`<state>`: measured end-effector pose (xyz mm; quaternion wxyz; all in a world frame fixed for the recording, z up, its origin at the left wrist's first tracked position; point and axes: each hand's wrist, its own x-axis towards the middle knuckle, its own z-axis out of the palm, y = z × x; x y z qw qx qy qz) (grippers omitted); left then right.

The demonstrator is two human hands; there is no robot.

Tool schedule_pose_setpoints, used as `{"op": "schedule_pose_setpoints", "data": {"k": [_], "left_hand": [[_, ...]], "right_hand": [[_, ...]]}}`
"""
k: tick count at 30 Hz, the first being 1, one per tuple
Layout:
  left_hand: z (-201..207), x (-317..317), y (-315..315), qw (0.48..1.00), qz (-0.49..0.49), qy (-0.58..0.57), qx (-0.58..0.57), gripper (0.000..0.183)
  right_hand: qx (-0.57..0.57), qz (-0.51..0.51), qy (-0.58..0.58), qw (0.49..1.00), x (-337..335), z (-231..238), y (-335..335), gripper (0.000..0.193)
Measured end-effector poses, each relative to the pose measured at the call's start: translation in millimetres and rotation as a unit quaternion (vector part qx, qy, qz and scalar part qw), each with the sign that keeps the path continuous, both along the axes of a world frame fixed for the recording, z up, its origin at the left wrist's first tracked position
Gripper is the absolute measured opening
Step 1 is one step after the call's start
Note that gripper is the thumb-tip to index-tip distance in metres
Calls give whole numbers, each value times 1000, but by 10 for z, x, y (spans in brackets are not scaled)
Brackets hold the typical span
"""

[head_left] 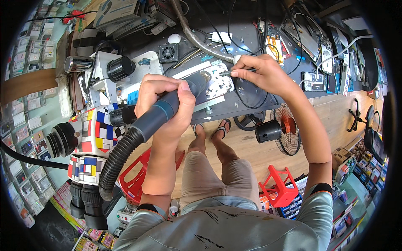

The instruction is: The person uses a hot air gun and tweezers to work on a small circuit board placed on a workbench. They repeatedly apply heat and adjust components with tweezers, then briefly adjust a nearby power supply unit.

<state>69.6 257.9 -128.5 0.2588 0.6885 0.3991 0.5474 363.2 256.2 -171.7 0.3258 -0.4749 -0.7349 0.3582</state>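
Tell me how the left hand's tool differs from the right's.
The handpiece in the left hand is thick; the slim tool in the right hand is far thinner. The handpiece joins a ribbed hose; the slim tool shows none. The handpiece points up and right in the picture, the slim tool leftward. Both have their tips by the pale plate.

Dark bench [247, 31] under fan [168, 53], white charger [222, 38]

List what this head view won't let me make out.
Head view:
- Left hand: palm, behind the dark tube it grips.
- Thin tool in the right hand: tip, too small.
- Pale plate: part hidden by the tube's nozzle.
- Black cable: far end, cut off by left edge.
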Motion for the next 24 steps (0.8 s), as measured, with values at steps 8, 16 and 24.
{"op": "schedule_pose_setpoints", "data": {"k": [8,16,24], "left_hand": [[41,-21,6,1000,6,19,21,21],[167,-31,-14,999,28,26,36,22],[370,-237,-451,998,26,56,31,27]], "right_hand": [[25,12,-73,997,-44,232,48,20],[-4,-3,-88,996,-117,407,41,23],[-81,-70,-66,992,-190,434,50,29]]}}
